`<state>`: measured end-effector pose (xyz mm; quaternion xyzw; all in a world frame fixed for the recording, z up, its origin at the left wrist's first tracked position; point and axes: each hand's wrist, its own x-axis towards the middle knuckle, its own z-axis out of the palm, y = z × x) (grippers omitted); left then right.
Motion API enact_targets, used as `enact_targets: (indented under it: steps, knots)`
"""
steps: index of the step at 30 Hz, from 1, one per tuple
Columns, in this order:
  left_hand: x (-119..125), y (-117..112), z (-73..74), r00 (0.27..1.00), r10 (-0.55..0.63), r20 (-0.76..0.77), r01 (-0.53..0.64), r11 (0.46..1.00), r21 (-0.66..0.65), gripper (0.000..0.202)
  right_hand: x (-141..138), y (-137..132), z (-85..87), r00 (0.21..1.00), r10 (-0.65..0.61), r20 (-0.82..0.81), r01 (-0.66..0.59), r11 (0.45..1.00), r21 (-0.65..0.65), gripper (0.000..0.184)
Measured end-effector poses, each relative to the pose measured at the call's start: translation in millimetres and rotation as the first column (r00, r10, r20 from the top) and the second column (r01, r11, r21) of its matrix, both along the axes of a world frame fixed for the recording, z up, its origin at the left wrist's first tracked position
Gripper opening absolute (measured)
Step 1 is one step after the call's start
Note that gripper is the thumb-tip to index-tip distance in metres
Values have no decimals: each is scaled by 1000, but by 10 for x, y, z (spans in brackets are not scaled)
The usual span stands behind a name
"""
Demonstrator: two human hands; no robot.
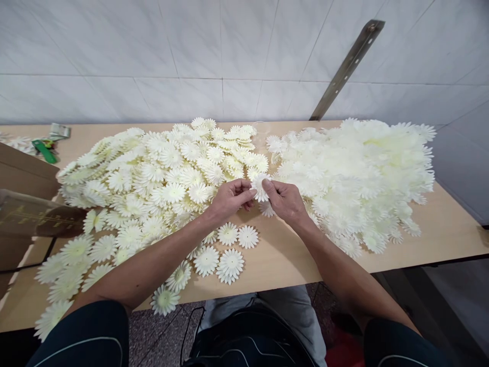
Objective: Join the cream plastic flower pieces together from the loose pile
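A white artificial flower head [260,186] is held up between my hands over the middle of the table. My right hand [286,200] pinches it at its right side, thumb on top. Curled fingers of my left hand [235,196] close at its left edge, with the thumb tip against the petals. Another white flower piece [266,208] shows just below the held one. To the left spreads a heap of cream flower heads [168,173]; on the right lies a pile of paler, translucent petal pieces [367,178]. Several loose flower heads [231,262] lie near the front edge.
A cardboard box [26,171] with a strip of brown tape stands at the left end of the table [282,255]. Behind it lie a green-handled tool [45,151] and a small packet [60,131]. A metal bracket [347,69] leans against the tiled wall [191,51].
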<state>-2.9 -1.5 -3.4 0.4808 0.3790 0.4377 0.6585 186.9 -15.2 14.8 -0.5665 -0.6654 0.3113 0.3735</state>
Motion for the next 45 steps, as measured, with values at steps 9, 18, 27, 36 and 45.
enact_targets:
  steps: [9,18,27,36,45]
  knots:
    - [-5,-3,-31,998,26,-66,-26,1000,-8,36,63,71,-39,998,2,-57,2,998,67,35]
    - [4,-10,-24,992,23,-126,-24,1000,-5,25,121,68,-6,994,-58,-95,66,995,81,32]
    - [17,-16,12,992,53,-112,-58,997,-46,24,165,59,54,967,-187,-173,197,980,41,40]
    - [-5,5,-1,986,111,-121,-119,991,-55,26,284,76,101,951,-89,-296,78,996,-49,49]
    - [-6,7,-11,990,100,-103,-109,991,-77,26,320,-9,183,993,-111,-36,113,993,45,67]
